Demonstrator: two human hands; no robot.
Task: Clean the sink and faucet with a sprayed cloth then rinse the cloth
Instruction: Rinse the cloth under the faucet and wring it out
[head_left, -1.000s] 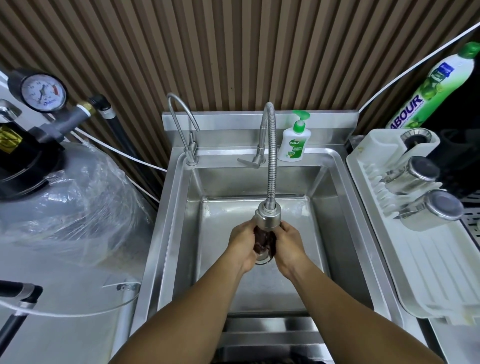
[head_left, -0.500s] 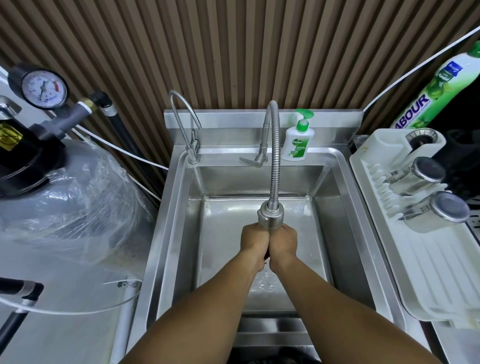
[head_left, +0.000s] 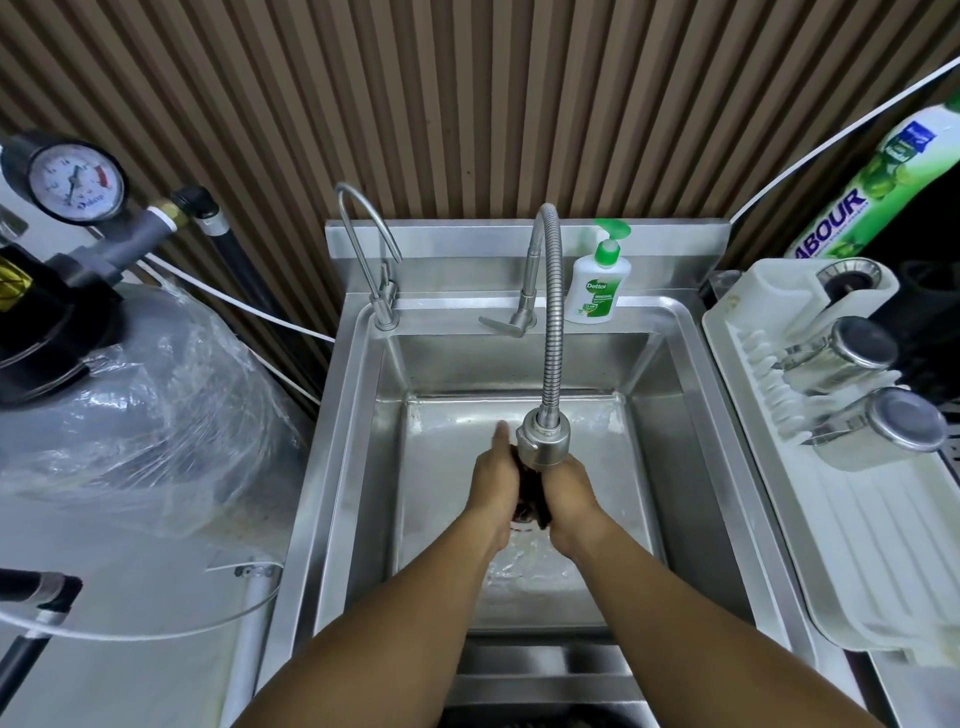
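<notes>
At the centre of the sink (head_left: 662, 441), directly beneath the spray head (head_left: 543, 445), left hand (head_left: 494, 488) and right hand (head_left: 570, 493) clasp the dark cloth (head_left: 531, 496) between them, equally close.

One rectangular stainless-steel sink (head_left: 675, 364). Two steel faucets stand at its far rim: a thin gooseneck faucet (head_left: 363, 228) on the left and a ribbed flexible-hose faucet (head_left: 551, 322) near the middle. One white pump bottle with a green top (head_left: 597, 291) is just right of them. One dark cloth (head_left: 530, 499) sits between two bare hands, the left hand (head_left: 493, 483) and the right hand (head_left: 569, 493).

On the right are one white plastic drying rack (head_left: 883, 561), two steel tumblers on it, the far tumbler (head_left: 841, 358) and the near tumbler (head_left: 883, 436), and one tall green-and-white bottle (head_left: 883, 192). On the left are one round pressure gauge (head_left: 75, 182) and one grey tank wrapped in clear plastic (head_left: 130, 415).
</notes>
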